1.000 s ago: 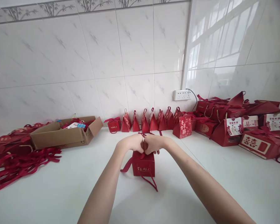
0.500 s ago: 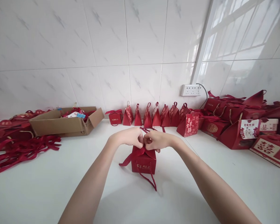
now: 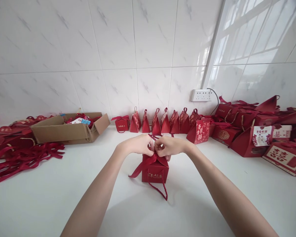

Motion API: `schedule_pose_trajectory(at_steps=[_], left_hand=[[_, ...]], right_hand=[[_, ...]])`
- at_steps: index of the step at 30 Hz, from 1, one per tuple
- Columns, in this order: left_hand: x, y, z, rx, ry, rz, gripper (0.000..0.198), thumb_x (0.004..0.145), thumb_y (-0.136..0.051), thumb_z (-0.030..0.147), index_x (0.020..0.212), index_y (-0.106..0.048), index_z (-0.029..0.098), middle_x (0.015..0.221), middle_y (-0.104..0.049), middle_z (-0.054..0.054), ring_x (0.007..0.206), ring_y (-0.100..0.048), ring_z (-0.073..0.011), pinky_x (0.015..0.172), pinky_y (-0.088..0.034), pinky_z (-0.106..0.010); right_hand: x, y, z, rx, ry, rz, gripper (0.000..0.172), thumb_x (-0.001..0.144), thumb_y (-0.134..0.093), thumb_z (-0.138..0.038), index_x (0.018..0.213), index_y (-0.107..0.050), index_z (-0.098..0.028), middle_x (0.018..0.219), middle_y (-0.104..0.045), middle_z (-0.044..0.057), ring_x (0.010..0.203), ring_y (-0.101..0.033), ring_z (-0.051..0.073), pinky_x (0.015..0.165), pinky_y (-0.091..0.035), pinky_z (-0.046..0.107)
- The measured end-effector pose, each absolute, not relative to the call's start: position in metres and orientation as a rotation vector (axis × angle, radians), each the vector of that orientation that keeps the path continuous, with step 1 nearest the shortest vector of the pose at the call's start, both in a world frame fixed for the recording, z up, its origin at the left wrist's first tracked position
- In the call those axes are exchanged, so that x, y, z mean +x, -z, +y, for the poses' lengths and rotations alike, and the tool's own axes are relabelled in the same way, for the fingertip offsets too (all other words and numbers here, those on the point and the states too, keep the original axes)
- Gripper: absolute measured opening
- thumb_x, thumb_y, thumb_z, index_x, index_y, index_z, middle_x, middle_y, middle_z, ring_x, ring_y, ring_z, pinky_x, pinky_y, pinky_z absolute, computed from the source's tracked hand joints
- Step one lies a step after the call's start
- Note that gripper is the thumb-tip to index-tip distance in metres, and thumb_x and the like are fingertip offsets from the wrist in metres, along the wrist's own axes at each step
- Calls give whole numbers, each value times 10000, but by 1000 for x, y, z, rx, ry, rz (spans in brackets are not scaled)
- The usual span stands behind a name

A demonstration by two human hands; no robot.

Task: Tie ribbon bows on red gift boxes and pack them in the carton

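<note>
A small red gift box (image 3: 155,174) with gold lettering stands upright on the white table in front of me. Its twisted red cord handle (image 3: 158,191) hangs down the near side onto the tabletop. Over the top of the box runs a red ribbon (image 3: 140,167), one tail of which sticks out to the left. Just above the lid, my left hand (image 3: 141,144) pinches the ribbon. My right hand (image 3: 171,146) meets it there, fingers curled and closed on the ribbon too. The fingertips cover the middle of the ribbon.
Red gift boxes (image 3: 156,124) line the tiled wall. A cardboard carton (image 3: 61,133) and a heap of loose ribbons (image 3: 27,161) lie left, with more red boxes. Piled boxes (image 3: 249,141) fill the right side, below a power strip (image 3: 201,95).
The box has shifted slightly to the right and turned a little. Both hands stay closed at its top, with the right hand slightly farther right.
</note>
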State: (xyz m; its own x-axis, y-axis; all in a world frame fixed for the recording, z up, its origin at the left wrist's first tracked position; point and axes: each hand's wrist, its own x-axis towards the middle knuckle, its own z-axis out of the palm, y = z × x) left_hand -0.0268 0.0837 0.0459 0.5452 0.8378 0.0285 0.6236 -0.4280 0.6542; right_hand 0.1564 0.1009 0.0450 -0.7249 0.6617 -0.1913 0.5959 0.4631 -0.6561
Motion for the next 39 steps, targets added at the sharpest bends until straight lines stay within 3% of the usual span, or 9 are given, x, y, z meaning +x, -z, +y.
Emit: schedule_pose_trajectory(at_steps=[5, 8, 10, 14, 20, 24, 28, 36, 39], left_hand=[[-24, -44, 85, 2224, -710, 1216, 99, 491, -637, 151, 424, -591, 207, 504, -524, 8, 392, -430, -101, 382, -231, -239], [-23, -48, 84, 2265, -392, 1279, 45, 534, -598, 172, 522, -632, 199, 625, -562, -10, 476, -471, -112, 394, -250, -229], [-22, -52, 83, 2291, -200, 1288, 114, 571, -555, 194, 610, -662, 205, 722, -578, -19, 543, -490, -120, 401, -266, -221], [-22, -56, 80, 2320, -146, 1294, 157, 609, -528, 223, 673, -671, 204, 787, -577, -33, 616, -507, -133, 415, -264, -226], [-23, -52, 81, 2272, -157, 1382, 50, 568, -580, 196, 586, -627, 192, 727, -595, -35, 570, -514, -132, 441, -250, -246], [-23, -53, 79, 2273, -152, 1456, 100, 587, -581, 236, 670, -628, 207, 798, -620, -24, 592, -534, -134, 447, -290, -230], [-19, -54, 78, 2301, -125, 1407, 146, 637, -583, 328, 723, -633, 222, 826, -609, -14, 616, -538, -136, 449, -305, -225], [-17, -48, 81, 2308, -67, 1403, 133, 676, -556, 302, 700, -629, 194, 764, -570, -28, 486, -410, -103, 437, -254, -257], [-18, -50, 80, 2323, -87, 1393, 181, 722, -529, 343, 756, -629, 197, 822, -586, -36, 551, -464, -126, 463, -297, -251]], right_hand=[[156, -46, 99, -1145, -1076, -2609, 66, 635, -532, -152, 647, -478, -186, 517, -550, -55, 496, -624, 137, 433, -425, 189], [156, -46, 99, -1163, -1061, -2633, 58, 649, -556, -187, 685, -512, -178, 575, -573, -39, 529, -640, 141, 444, -444, 186], [156, -47, 99, -1134, -1071, -2661, 99, 667, -583, -240, 722, -538, -170, 628, -587, -26, 535, -641, 136, 443, -452, 183], [157, -46, 101, -1100, -1104, -2679, 113, 701, -573, -262, 734, -556, -156, 671, -582, -13, 498, -620, 111, 397, -413, 164], [158, -43, 105, -1164, -1178, -2661, 36, 658, -558, -180, 686, -565, -159, 620, -545, -36, 495, -617, 104, 403, -416, 155], [161, -44, 106, -1175, -1186, -2601, 57, 648, -576, -173, 694, -546, -160, 637, -540, -35, 509, -609, 99, 422, -456, 162], [162, -46, 106, -1108, -1139, -2621, 50, 694, -566, -191, 720, -569, -148, 659, -561, -15, 491, -588, 83, 398, -426, 147], [162, -45, 108, -1079, -1169, -2657, 91, 732, -581, -227, 765, -605, -145, 709, -584, -5, 505, -581, 81, 438, -452, 176], [161, -47, 106, -1110, -1152, -2635, 162, 747, -611, -305, 770, -621, -145, 671, -583, -5, 511, -581, 93, 443, -443, 188]])
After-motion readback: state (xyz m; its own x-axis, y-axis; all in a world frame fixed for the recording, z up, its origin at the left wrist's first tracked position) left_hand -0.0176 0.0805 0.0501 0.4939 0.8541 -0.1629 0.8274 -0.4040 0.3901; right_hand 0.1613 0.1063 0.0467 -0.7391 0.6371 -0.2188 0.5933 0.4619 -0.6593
